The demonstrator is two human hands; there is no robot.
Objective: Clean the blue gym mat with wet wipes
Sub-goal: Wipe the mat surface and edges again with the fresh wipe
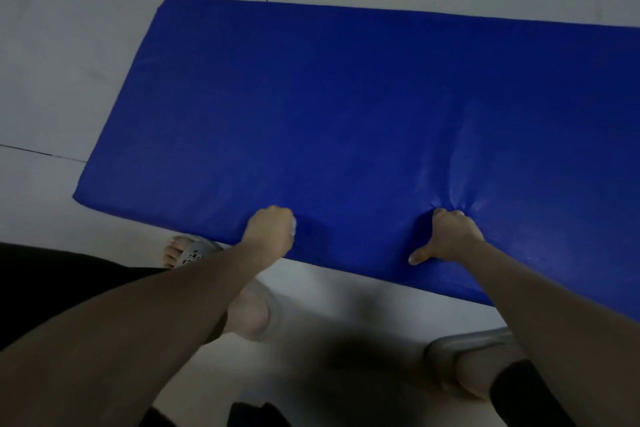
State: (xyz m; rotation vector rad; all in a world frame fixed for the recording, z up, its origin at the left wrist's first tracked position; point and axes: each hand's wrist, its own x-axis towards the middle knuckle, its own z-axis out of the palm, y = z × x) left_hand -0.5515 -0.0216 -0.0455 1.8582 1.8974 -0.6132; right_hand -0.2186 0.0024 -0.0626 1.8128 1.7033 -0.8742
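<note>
We look down on a pale tiled floor (104,45) with the blue gym mat (346,114) lying flat across it. Our right hand (450,236) bunches the mat's cover near its front edge, fingers curled in and thumb spread. Our left hand (270,229) is fisted around a white wet wipe (294,227), pressing it on the mat. Our left forearm partly hides a grey sandal (199,255) at the edge.

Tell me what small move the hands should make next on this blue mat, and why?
Probably push the left hand and its white wipe away from the near edge, across the blue mat. The wipe sits bunched at that edge and most of the surface lies beyond it. The right hand grips the mat, creasing it, which seems to steady it.
</note>
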